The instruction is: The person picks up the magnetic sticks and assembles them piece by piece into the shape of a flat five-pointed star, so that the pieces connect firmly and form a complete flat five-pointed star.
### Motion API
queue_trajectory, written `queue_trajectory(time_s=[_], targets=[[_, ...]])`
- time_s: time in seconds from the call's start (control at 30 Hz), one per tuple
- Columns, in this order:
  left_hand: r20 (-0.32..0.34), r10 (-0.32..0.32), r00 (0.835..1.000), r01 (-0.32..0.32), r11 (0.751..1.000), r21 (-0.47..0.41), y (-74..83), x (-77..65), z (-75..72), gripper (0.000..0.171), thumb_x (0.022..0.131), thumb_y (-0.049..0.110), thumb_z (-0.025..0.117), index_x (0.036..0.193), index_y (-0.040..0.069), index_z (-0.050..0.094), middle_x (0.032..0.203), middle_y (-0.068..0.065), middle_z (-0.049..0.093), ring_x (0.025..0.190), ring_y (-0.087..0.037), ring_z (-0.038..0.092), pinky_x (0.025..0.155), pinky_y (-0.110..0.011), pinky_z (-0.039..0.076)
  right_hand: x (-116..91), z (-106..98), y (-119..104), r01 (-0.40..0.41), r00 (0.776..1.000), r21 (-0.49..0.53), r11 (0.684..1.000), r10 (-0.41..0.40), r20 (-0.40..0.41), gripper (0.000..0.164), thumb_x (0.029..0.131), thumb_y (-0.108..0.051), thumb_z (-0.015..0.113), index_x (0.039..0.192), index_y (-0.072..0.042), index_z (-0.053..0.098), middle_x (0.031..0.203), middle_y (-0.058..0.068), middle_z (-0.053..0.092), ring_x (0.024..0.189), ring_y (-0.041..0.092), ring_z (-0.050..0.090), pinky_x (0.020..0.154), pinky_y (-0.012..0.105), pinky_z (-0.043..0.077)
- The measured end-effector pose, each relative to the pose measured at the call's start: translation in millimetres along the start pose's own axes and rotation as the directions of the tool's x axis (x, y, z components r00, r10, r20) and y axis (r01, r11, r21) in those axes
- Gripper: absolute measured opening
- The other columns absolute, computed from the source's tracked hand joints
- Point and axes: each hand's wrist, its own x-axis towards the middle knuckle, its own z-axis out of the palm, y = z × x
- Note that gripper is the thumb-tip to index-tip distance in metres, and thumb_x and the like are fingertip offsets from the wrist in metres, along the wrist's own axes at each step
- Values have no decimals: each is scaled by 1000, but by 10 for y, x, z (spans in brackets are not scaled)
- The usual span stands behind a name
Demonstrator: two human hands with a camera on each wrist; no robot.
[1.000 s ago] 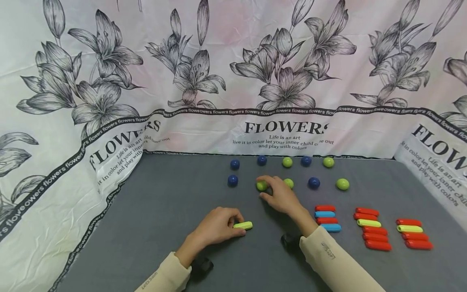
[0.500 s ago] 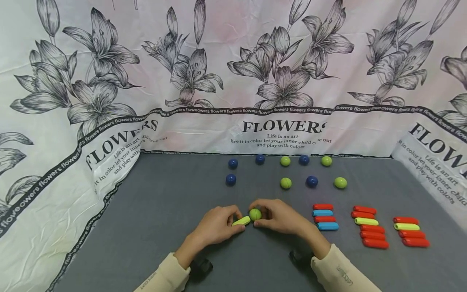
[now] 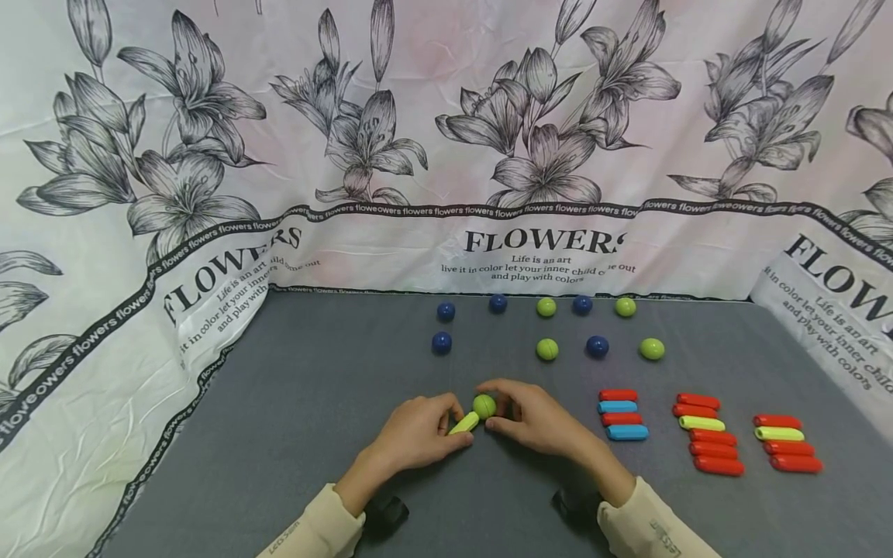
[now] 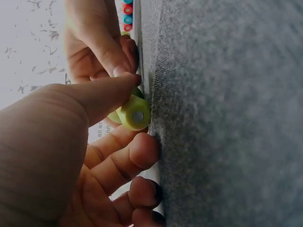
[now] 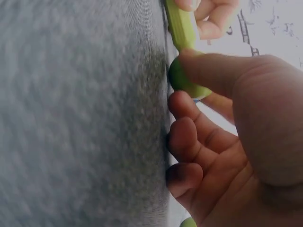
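In the head view my left hand (image 3: 417,432) pinches a short yellow rod (image 3: 465,423) between thumb and fingers, close over the grey tabletop. The rod's near end (image 4: 137,116) faces the left wrist camera and has a silvery round spot in it. A green ball (image 3: 484,406) meets the rod's far end. My right hand (image 3: 540,418) holds this ball by thumb and index finger, its other fingers curled beside the cloth. From the right wrist, the ball (image 5: 179,78) is partly hidden behind the thumb, with the rod (image 5: 182,29) running up from it.
Several blue balls (image 3: 442,343) and green balls (image 3: 547,349) lie in two rows at the back. To the right are three stacks of rods, one red and blue (image 3: 622,419), two red and yellow (image 3: 711,423) (image 3: 777,434). A flower-printed cloth (image 3: 377,252) bounds the table (image 3: 314,364).
My right hand took a green ball from the front row and brought it down to the rod in my left hand. The rod has tilted more upright, its far end now meeting the ball.
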Motion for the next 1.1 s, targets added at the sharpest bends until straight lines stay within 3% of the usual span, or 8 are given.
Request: queue_trajectory(time_s=[0.33,0.9,1.1], targets=[[17,-6,1000,5,1000,9,21,-1,-5,25,88,39,78,100,19,70,60,11,50,47,-3,42,46,-22,34,-3,26,2,-32,999,18,999,32,-39,36,95,-17,72,130,-10,65,93,0,66,62,2,51,59,24,47],[27,-1,1000,1,1000,13,3,-6,1,28,88,42,78,101,19,70,60,12,50,46,-3,41,45,-21,34,-17,44,16,-54,998,32,998,55,-35,36,95,-19,72,129,-11,65,93,-2,66,63,3,51,58,24,47],[62,19,998,-21,999,31,-4,-10,-9,32,88,49,76,103,21,69,61,13,50,48,-3,43,47,-21,35,-25,54,16,-54,997,38,998,55,-47,39,96,-20,71,133,-9,64,96,0,66,64,3,52,59,24,47]])
